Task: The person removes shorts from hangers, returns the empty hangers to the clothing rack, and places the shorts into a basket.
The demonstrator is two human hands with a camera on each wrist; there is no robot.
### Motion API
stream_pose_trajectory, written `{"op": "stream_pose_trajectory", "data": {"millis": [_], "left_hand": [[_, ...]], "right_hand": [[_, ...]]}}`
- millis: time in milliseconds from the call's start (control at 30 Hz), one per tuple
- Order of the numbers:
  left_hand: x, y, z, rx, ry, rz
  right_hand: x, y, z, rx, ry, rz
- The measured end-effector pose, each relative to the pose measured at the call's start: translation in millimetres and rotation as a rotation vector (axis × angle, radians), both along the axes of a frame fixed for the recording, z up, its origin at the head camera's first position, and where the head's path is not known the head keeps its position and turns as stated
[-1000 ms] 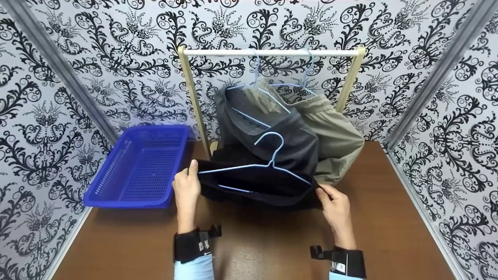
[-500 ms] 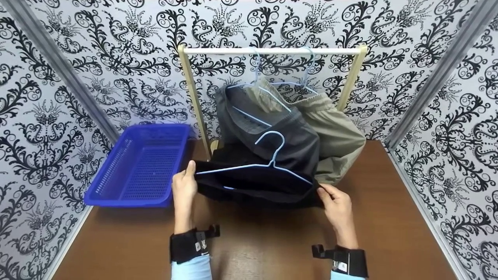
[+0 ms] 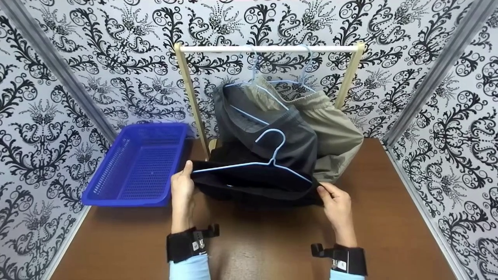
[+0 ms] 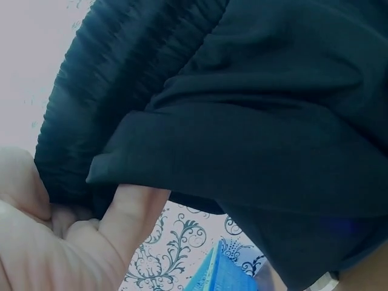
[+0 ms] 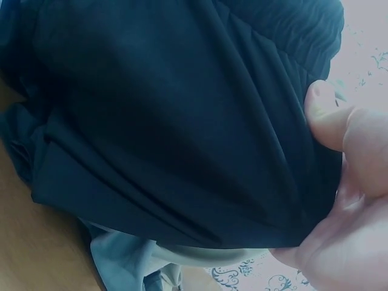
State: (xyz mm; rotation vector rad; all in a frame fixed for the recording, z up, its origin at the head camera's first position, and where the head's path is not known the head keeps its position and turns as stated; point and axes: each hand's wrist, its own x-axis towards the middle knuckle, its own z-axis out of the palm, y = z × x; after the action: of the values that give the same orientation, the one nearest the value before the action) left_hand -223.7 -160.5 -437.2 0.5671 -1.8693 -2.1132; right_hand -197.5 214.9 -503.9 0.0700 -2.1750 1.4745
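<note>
Brown bench [image 3: 249,249], patterned wall [image 3: 136,85] along far edge; basket [image 3: 124,202] at far-left corner; left hand [image 3: 182,186], right hand [image 3: 337,204]: fingers gripping black garment [image 3: 268,195].

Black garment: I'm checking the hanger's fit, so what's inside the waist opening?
A light blue hanger spans the opening of the black garment, its hook rising above. One small bright bit shows lower down, too small to identify; the front waistband covers whatever lies below.
</note>
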Motion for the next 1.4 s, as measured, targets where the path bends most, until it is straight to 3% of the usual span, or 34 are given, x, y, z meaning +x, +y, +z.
{"op": "stream_pose_trajectory", "data": {"millis": [233,367,800,900,1000,1400], "left_hand": [[-1.8,1.2,-1.0,0.228,0.035,-0.042],[-3.5,0.4,-1.4,0.315,0.038,-0.044],[-8.8,0.4,-10.9,0.684,0.140,-0.064],[-8.8,2.5,-12.9,0.731,0.158,-0.067],[-9.2,4.8,-13.5,0.686,0.157,-0.080],[-12.0,12.9,-13.7,0.344,0.101,-0.148]], "right_hand": [[1.3,-1.4,0.3,-0.023,0.000,-0.006],[2.5,-1.5,1.2,-0.040,0.006,0.006],[-0.1,-9.1,6.3,-0.079,-0.050,0.000],[0.2,-12.9,6.9,-0.110,-0.051,0.008],[-0.5,-15.2,6.8,-0.127,-0.056,0.004],[-0.4,-21.1,10.3,-0.142,-0.022,-0.003]]}}
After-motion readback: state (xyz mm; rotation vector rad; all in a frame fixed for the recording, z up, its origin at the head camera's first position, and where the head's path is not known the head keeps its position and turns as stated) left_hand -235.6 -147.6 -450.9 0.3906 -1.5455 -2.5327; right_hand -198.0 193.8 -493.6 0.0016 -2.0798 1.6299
